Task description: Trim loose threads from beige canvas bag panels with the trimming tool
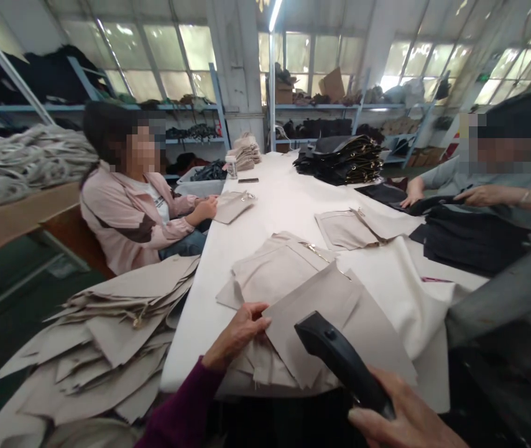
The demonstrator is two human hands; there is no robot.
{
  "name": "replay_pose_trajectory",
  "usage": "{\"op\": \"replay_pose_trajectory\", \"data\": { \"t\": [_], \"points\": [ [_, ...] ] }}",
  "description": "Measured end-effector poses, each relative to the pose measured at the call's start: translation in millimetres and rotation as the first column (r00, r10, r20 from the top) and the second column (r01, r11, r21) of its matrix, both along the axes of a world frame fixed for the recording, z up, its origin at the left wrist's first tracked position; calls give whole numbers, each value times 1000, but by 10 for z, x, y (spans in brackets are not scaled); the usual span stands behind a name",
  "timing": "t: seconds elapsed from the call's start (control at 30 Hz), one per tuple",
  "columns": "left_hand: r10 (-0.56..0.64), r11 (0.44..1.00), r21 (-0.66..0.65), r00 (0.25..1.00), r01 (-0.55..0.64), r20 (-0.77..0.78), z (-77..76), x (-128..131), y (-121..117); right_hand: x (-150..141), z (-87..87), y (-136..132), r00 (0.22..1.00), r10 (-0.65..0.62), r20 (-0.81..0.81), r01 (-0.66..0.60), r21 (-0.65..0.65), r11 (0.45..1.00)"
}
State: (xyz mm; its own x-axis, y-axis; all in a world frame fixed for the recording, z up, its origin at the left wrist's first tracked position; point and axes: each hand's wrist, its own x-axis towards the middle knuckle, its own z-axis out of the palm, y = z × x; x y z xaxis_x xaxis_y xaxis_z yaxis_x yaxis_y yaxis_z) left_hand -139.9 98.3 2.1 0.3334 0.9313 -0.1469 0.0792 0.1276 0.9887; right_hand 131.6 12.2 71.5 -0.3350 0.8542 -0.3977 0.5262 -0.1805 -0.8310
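Observation:
My left hand (pixel 240 333) pinches the left corner of a beige fabric panel (pixel 288 311) between thumb and fingers. The panel lies tilted over a pile of similar beige pieces (pixel 270 267) with a metal zipper at their top edge. In my right hand (pixel 400 410) is a black electric clipper (pixel 340 354), shaped like a hair clipper, its fingers wrapped round the lower body. The clipper's head hangs over the panel; whether it touches the fabric I cannot tell.
A white table (pixel 279 193) runs away from me. Beige pieces (pixel 120 330) are heaped at left. A person in pink (pixel 130 211) holds a beige piece; another person (pixel 494 168) handles black fabric at right. Black zippered pieces (pixel 340 158) are stacked farther back.

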Motion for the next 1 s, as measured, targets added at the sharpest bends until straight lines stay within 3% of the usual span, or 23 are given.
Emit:
{"op": "replay_pose_trajectory", "data": {
  "t": [0.13, 0.27, 0.33, 0.43, 0.53, 0.63, 0.7, 0.83, 0.9, 1.0],
  "points": [
    [23, 999, 27, 994, -26, 111, 31, 49, -81, -237, -70, 51, 998, 30, -58, -32, -24, 999],
    [5, 998, 56, 990, -13, 142, 107, 42, -137, -255, -72, 130, 994, 26, -103, -25, 12, 1000],
    [36, 995, 95, 997, -43, 72, 138, 34, -125, -159, -12, 147, 995, -5, -97, 9, 42, 999],
    [110, 963, 263, 976, -58, -189, 153, 74, -45, 52, 99, 132, 995, -60, -80, 68, 94, 993],
    [188, 896, 438, 828, 76, -528, 146, 232, 99, 246, 136, 79, 990, -138, -39, 142, 128, 982],
    [196, 868, 423, 603, 260, -773, 164, 481, 297, 379, 71, 4, 984, -174, -34, 177, 141, 974],
    [151, 867, 370, 532, 333, -833, 211, 644, 441, 446, 14, -50, 980, -193, -46, 197, 115, 974],
    [118, 833, 346, 470, 433, -874, 421, 775, 719, 589, -43, -153, 974, -222, -51, 226, 94, 970],
    [173, 818, 376, 437, 435, -883, 596, 705, 855, 675, -54, -197, 973, -227, -36, 230, 123, 965],
    [349, 813, 467, 352, 347, -869, 939, 503, 1017, 791, -72, -243, 975, -223, -5, 221, 157, 963]
  ]
}}
